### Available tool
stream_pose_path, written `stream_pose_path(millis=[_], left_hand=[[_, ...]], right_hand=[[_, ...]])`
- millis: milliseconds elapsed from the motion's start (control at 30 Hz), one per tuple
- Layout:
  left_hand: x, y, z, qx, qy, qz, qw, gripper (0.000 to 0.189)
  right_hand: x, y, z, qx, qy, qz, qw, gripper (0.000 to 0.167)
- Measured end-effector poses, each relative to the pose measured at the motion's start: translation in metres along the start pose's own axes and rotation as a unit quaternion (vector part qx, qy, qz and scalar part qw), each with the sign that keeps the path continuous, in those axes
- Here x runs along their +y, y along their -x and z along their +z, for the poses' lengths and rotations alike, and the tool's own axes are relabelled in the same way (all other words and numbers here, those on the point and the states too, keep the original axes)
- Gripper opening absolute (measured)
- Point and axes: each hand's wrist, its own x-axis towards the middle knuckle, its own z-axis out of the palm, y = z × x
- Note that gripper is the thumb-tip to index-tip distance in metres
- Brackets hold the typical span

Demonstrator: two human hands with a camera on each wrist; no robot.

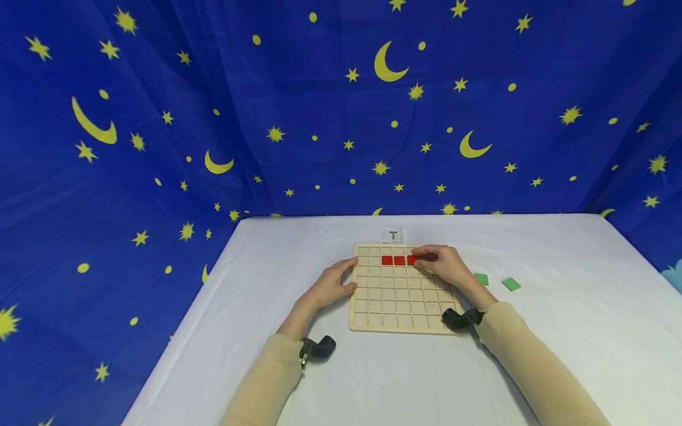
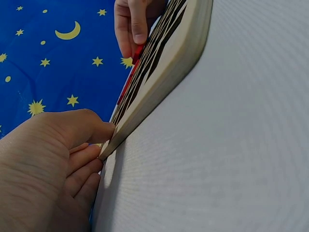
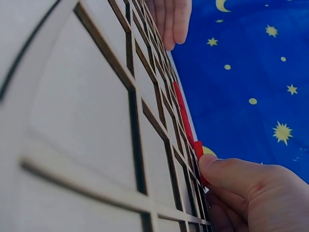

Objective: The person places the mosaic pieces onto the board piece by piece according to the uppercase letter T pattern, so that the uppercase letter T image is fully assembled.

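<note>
A square wooden grid board (image 1: 389, 322) lies on the table. Two red square tiles (image 1: 393, 260) sit side by side in its second row from the back. My right hand (image 1: 444, 264) pinches a third red tile (image 3: 199, 150) between thumb and fingers, just right of those two and tilted up from the grid in the right wrist view. At the board's left edge my left hand (image 1: 331, 284) rests with thumb and fingers spread along the side. The left wrist view shows the left thumb (image 2: 99, 129) against the board's rim.
Two green tiles, one partly behind the right wrist (image 1: 482, 278) and one farther right (image 1: 511, 284), lie on the white tabletop (image 1: 565, 331). Behind the board is a small printed card (image 1: 394, 235) with a grid pattern. A blue curtain (image 1: 319, 89) with stars hangs around the table.
</note>
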Motion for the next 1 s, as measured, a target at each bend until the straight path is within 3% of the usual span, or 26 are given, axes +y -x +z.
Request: stream_pose_path(millis=[600,733,867,1000], left_hand=[[0.002,0.002,0.0,0.003,0.003,0.004,1.0,0.064],[0.001,0.001,0.0,0.001,0.004,0.001,1.0,0.064],[0.001,0.001,0.0,0.005,-0.002,0.006,1.0,0.063],[0.0,0.0,0.001,0.005,-0.001,0.008,1.0,0.063]], right_hand=[[0.002,-0.002,0.003,-0.005,0.019,-0.02,0.9996,0.034],[-0.002,-0.003,0.0,-0.011,-0.062,0.028,0.9976,0.037],[-0.013,-0.005,-0.005,-0.013,-0.173,0.076,0.9819,0.039],[-0.024,-0.005,-0.012,-0.019,-0.211,0.073,0.9745,0.039]])
